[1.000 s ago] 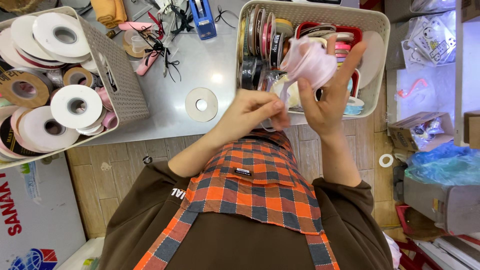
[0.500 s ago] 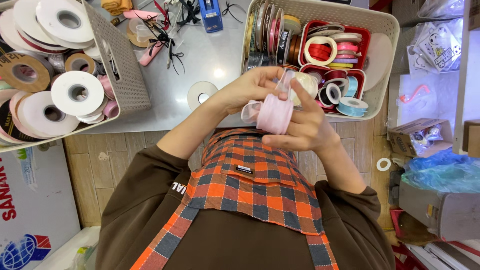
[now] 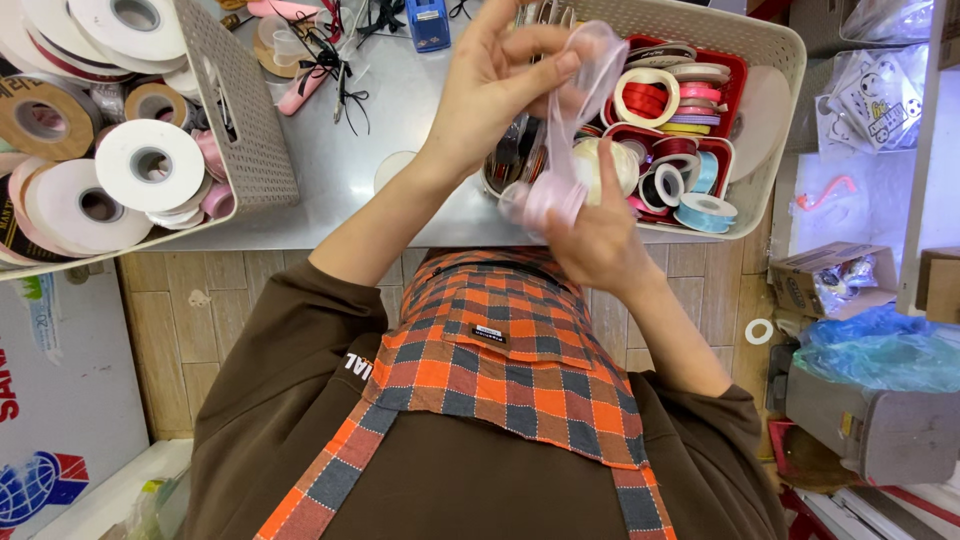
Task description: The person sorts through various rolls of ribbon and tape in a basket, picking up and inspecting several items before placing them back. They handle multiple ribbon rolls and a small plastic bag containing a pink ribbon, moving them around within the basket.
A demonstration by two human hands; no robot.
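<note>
My right hand (image 3: 600, 235) grips a spool of sheer pink ribbon (image 3: 548, 200) just above the table's front edge. My left hand (image 3: 495, 75) is raised further out and pinches the loose end of that ribbon (image 3: 590, 60), so a sheer pink strip stretches between both hands. Below them lies a white basket (image 3: 775, 60) packed with ribbon rolls, among them a red tray (image 3: 735, 75) with red, pink and blue spools.
A grey basket (image 3: 250, 130) on the left holds large white and brown tape rolls. Between the baskets the metal table (image 3: 340, 190) carries a blue stapler-like tool (image 3: 428, 22), black cords and a white roll. Boxes and a blue bag (image 3: 880, 345) sit at right on the floor.
My left hand has lifted away from the spool, drawing out a length of pink ribbon. My right hand with the spool has stayed low near the table edge.
</note>
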